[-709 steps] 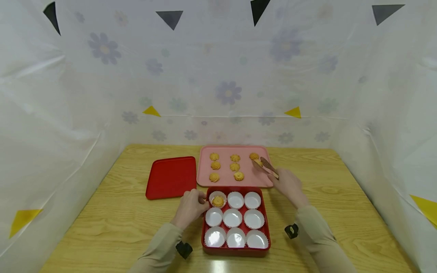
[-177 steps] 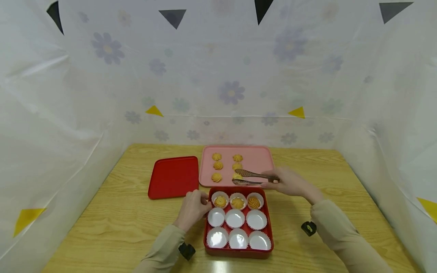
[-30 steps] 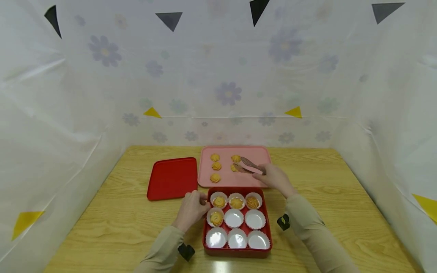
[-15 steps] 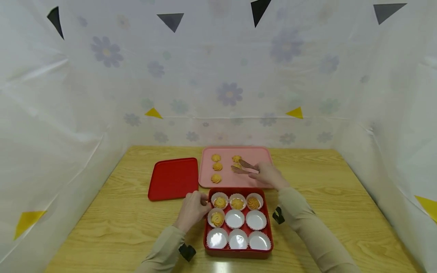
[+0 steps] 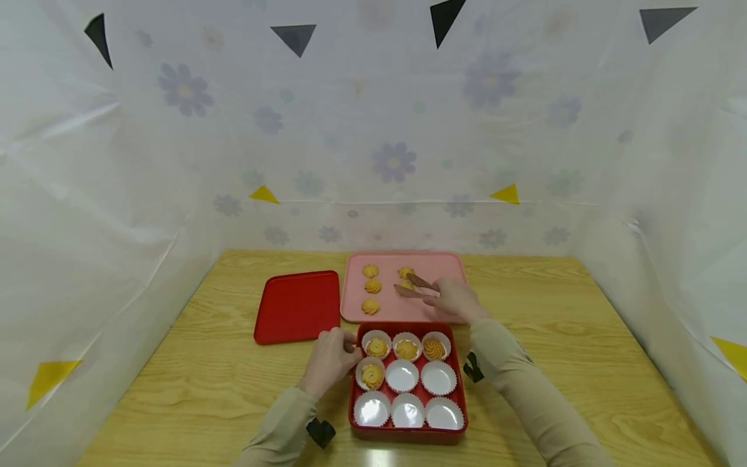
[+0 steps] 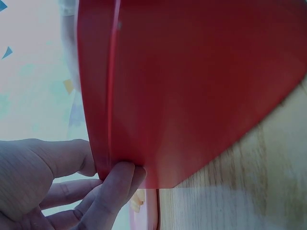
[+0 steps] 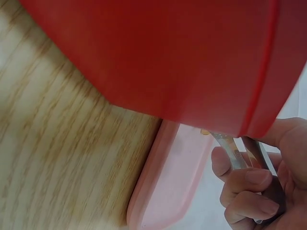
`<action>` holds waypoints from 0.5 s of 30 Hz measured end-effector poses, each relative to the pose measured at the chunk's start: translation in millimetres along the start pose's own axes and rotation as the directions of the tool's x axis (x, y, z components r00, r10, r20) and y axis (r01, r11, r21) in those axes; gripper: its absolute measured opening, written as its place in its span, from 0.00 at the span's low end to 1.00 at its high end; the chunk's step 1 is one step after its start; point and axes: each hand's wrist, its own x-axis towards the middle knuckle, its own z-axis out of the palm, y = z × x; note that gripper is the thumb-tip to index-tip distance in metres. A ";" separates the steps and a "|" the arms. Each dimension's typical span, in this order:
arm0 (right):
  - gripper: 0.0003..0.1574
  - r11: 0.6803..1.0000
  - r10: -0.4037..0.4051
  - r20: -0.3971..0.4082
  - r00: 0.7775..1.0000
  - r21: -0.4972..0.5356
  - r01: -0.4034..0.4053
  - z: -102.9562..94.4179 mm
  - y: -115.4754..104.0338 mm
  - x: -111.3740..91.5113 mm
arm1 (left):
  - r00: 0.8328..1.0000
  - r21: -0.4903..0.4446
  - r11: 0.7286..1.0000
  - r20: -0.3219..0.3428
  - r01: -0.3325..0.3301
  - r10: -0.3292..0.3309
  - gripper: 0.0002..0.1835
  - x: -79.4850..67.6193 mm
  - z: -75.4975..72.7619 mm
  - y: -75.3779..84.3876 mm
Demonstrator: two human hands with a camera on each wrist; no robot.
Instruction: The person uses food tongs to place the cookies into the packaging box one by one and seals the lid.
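At the red box [image 5: 408, 436], my left hand [image 5: 328, 360] grips the upper left wall near its far corner; the left wrist view shows the fingertips [image 6: 117, 175] pinching its rim. My right hand [image 5: 458, 299] holds brown tongs [image 5: 411, 293] over the pink tray [image 5: 440, 266]. The tongs' tips lie on either side of a piped cookie [image 5: 406, 284]; whether they touch it I cannot tell. Fluted white paper cups [image 5: 402, 376] fill the box. One cookie sits in each far-row cup, and another cookie [image 5: 371, 375] in the middle row's left cup. The right wrist view shows fingers [image 7: 247, 206] curled round the tongs.
A flat red lid [image 5: 297, 307] lies left of the pink tray on the wooden table [image 5: 192, 389]. Three cookies stand in a column on the tray's left side, and another cookie [image 5: 405, 272] lies behind the tongs. White sheeting encloses the table's back and sides.
Since the oldest frame, cookies have gone from the tray into the box cups, most recently the middle row's left one. During the last second the tongs have shifted slightly left around a tray cookie.
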 end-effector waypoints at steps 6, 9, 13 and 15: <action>0.26 1.000 0.000 0.022 1.000 -0.026 0.001 -1.2 -0.3 2.2 | 1.000 0.002 1.000 -0.013 -0.011 0.011 0.10 0.2 1.0 -1.6; 0.26 0.999 0.007 0.033 0.999 -0.035 -0.006 -3.0 -0.6 2.2 | 0.999 0.023 0.999 -0.033 -0.036 0.037 0.09 0.7 2.2 -3.4; 0.25 0.999 0.016 0.042 0.999 -0.035 -0.014 -4.3 -1.1 2.7 | 0.998 0.031 0.998 -0.043 -0.048 0.050 0.08 1.4 2.9 -4.5; 0.25 0.999 0.018 0.047 0.999 -0.038 -0.017 -4.3 -1.4 3.2 | 0.998 0.030 0.999 -0.042 -0.044 0.046 0.08 1.7 3.0 -4.6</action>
